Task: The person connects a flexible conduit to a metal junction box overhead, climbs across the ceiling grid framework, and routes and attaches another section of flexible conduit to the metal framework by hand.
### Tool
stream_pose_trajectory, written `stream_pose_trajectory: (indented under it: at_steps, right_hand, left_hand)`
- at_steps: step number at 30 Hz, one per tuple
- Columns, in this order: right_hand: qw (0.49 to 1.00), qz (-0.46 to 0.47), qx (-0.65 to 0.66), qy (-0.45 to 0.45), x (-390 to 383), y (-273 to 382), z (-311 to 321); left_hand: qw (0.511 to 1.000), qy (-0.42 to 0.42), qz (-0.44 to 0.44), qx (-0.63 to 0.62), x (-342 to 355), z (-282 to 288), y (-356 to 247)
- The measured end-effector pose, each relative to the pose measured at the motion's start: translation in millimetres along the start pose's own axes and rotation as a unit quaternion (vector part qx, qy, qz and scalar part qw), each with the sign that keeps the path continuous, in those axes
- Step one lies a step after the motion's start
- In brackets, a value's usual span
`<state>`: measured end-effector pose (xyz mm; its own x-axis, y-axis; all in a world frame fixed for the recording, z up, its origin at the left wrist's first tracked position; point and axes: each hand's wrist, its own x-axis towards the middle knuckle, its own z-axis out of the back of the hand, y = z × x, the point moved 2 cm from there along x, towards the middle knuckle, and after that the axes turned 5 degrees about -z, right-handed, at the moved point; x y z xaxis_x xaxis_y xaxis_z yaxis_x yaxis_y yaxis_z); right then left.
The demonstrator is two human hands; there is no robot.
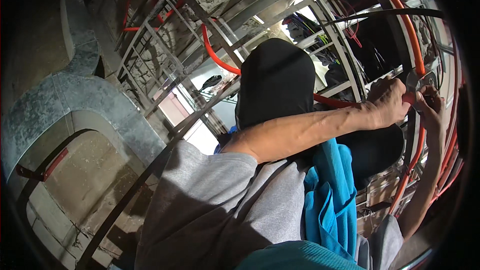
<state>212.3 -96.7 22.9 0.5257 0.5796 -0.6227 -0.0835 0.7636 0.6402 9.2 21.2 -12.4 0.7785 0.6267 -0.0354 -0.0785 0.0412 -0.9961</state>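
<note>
At the right, my left hand (387,102) is closed around a red-orange flexible conduit (336,102), its forearm crossing in front of my raised, dark-clad knee. A short red end of conduit (410,98) sticks out past the fist toward my right hand (431,104). The right hand's fingers are bent in at a round metal junction box (419,81); what they pinch is hidden. From above, an orange conduit (409,30) comes down to this box, and a red conduit (415,150) runs on below it.
Metal framing (330,30) with open gaps lies ahead, and loose coloured wires (306,32) hang beyond it. A galvanised duct (95,101) curves along the left. Near it lies a red-handled tool (55,164). A black cable (385,14) crosses the upper right. Teal cloth (330,195) hangs at my chest.
</note>
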Motion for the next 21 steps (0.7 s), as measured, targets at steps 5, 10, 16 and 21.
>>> stream_pose_trajectory:
  at_steps: [5, 10, 16, 21]
  right_hand:
    - [0.998, -0.031, -0.049, -0.035, -38, 53, -31]
    - [0.997, -0.039, -0.056, -0.034, -35, 41, -30]
    - [0.998, 0.053, 0.015, 0.016, 4, -29, 12]
    - [0.999, 0.040, 0.023, 0.015, 7, -21, 5]
  left_hand:
    - [0.986, 0.118, 0.040, -0.108, 12, 0, 14]
    - [0.956, 0.207, 0.147, -0.144, 13, -6, 24]
    - [0.966, 0.164, 0.135, -0.144, 10, -4, 14]
    - [1.000, 0.002, 0.007, 0.004, 1, -17, 18]
